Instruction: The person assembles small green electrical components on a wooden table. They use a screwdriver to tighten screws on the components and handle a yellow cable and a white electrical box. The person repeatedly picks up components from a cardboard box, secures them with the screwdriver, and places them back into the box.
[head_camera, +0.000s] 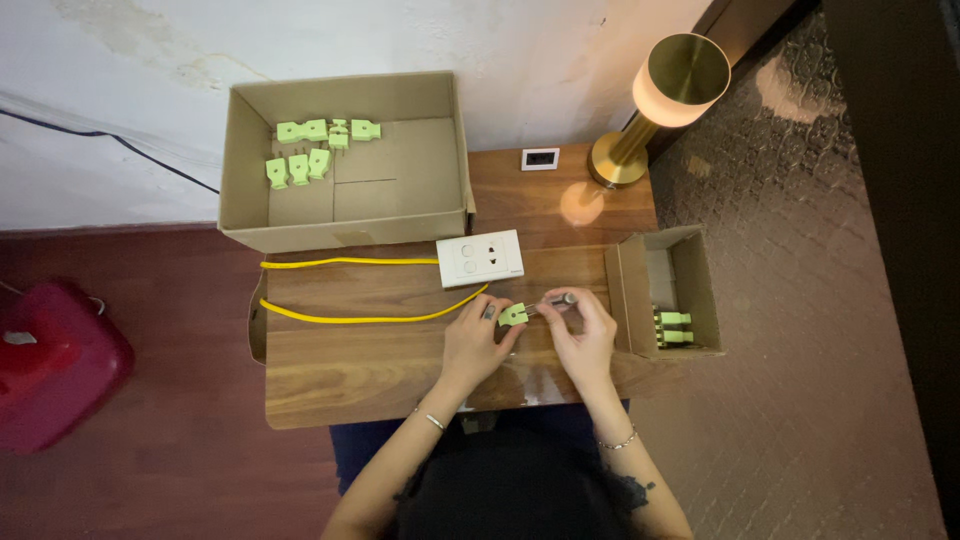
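Note:
My left hand (477, 338) pinches a small light-green plug (513, 314) at the end of a yellow cable (350, 318) over the wooden table (340, 370). My right hand (583, 330) holds a thin screwdriver (556, 301), its tip against the plug. A white socket plate (480, 258) lies just beyond my hands, with the other run of yellow cable leading to it.
A large open cardboard box (400, 190) at the back left holds several green plugs (310, 150). A smaller box (690, 270) at the right holds a few more. A brass lamp (660, 100) glows at the back right beside a small white plate (540, 158). A red container (50, 365) sits on the floor at left.

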